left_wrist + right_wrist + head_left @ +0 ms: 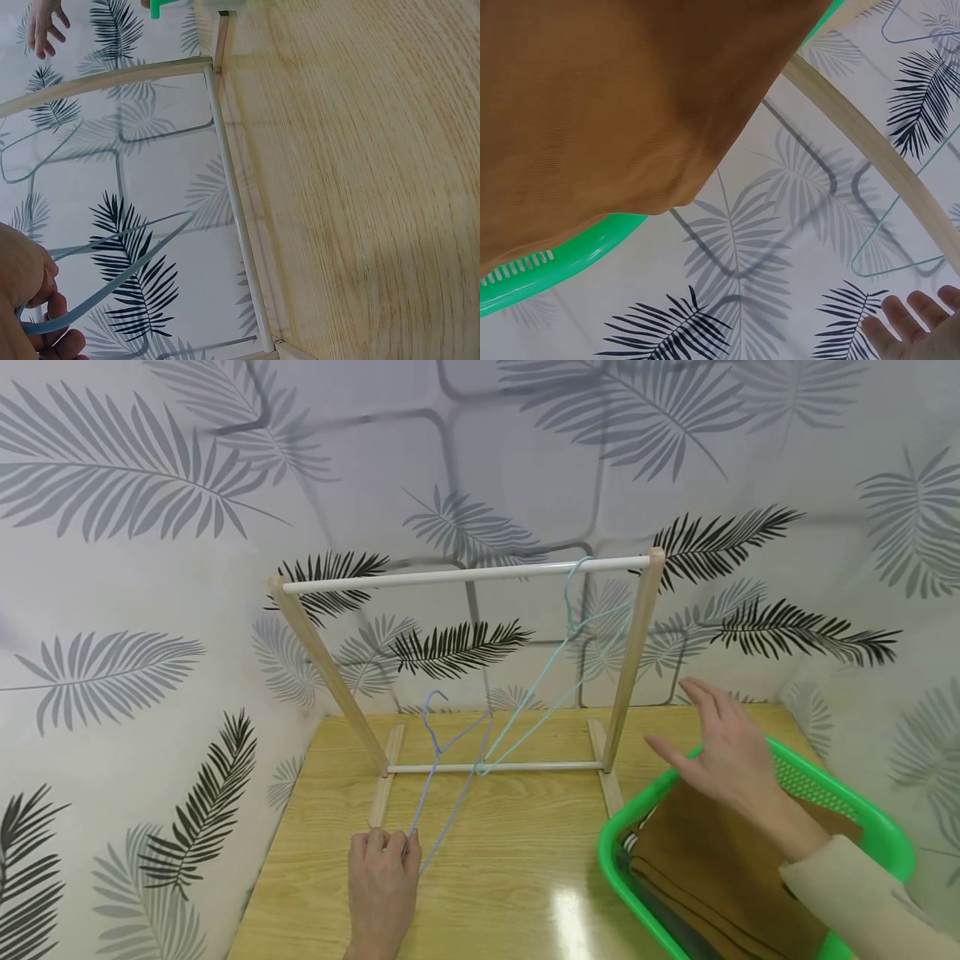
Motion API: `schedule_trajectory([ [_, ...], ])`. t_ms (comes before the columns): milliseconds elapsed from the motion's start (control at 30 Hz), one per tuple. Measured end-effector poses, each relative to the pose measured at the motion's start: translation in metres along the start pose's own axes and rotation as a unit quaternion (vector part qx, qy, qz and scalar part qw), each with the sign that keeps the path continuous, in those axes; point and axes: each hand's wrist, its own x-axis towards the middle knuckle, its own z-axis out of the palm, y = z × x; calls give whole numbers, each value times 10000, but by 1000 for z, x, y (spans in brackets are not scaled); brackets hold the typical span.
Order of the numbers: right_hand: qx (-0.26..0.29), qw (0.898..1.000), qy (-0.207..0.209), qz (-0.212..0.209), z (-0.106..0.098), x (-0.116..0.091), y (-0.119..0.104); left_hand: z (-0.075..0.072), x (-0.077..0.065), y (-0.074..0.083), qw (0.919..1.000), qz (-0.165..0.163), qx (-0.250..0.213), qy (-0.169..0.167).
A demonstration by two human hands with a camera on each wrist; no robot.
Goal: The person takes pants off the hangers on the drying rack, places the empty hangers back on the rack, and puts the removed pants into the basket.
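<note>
My left hand (pixel 381 885) pinches the lower end of a lavender-blue hanger (pixel 114 287), which it holds up above the table in front of a drying rack. The hook of this hanger points up and away, free of the rack's top bar (pixel 450 577). A mint-green hanger (pixel 572 631) hangs from that bar near its right end. My right hand (pixel 731 760), fingers spread and holding nothing, is over the back left rim of a green basket (pixel 896 856). Folded brown cloth (pixel 727 877) lies in the basket, with darker fabric along its left side.
The rack's wooden left post (pixel 330 672) and right post (pixel 633 660) rise from feet on the wooden table (pixel 315 893). A white lower bar (pixel 540 767) joins them. Leaf-patterned wall covering (pixel 120 777) stands close behind and at the sides.
</note>
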Motion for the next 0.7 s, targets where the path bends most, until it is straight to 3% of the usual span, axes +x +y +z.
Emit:
schedule_trajectory([
  [700, -771, 9952, 510, -337, 33, 43, -1, 2, 0, 1, 10000, 27, -51, 61],
])
